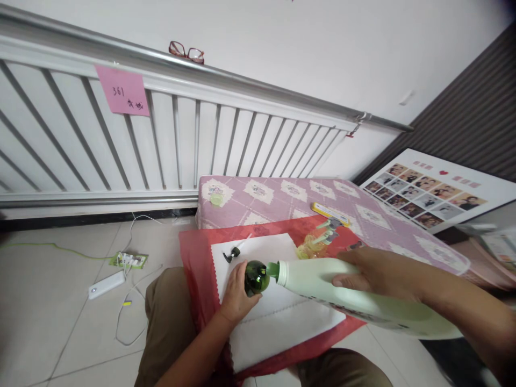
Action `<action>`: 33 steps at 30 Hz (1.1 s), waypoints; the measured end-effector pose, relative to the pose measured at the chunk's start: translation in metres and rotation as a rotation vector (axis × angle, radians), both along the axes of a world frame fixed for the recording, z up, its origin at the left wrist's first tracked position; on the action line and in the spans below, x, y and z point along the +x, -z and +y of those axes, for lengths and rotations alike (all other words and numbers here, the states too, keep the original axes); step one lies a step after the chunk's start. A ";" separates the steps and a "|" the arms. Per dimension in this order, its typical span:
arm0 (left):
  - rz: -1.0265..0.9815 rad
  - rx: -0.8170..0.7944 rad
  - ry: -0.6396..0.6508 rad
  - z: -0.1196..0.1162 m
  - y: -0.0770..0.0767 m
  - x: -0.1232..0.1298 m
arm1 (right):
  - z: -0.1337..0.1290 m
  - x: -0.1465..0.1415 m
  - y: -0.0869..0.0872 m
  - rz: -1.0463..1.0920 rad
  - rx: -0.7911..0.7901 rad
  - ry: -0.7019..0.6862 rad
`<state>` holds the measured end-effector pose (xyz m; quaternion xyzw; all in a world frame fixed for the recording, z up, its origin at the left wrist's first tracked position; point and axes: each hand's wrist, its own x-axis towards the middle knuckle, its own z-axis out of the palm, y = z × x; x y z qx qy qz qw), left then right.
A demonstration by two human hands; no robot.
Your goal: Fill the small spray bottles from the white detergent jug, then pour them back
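Observation:
My left hand (235,293) is wrapped round a dark green bottle (257,278), held over the white paper (278,344). With my right hand (365,271) I grip a large pale green jug (322,274), tipped nearly on its side. The jug's green spout (273,270) is at the mouth of the small bottle; whether liquid is flowing I cannot make out. Beyond my left hand, a dark pump head (231,254) lies on the paper.
Pale green pump pieces (330,230) and yellowish clear items (312,247) lie on red cloth (193,269). Near the back are a round green cap (216,200) and a yellow box (330,213). A power strip (129,260) with cables and a white power bank (107,285) are on the floor.

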<state>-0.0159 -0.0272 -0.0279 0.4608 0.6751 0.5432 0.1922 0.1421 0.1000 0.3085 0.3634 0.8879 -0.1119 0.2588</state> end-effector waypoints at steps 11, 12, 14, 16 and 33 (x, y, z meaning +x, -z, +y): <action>-0.004 0.002 -0.013 -0.001 0.001 0.000 | 0.006 0.008 0.008 0.059 0.074 -0.014; -0.004 0.003 -0.010 0.000 0.001 0.000 | 0.007 0.009 0.010 0.065 0.092 -0.013; -0.003 0.005 -0.006 0.000 0.001 0.000 | 0.009 0.011 0.013 0.078 0.116 -0.022; -0.002 0.008 -0.006 0.000 0.001 0.000 | 0.011 0.012 0.015 0.090 0.125 -0.042; -0.012 0.007 -0.015 0.000 0.003 0.000 | 0.015 0.016 0.017 0.164 0.092 -0.107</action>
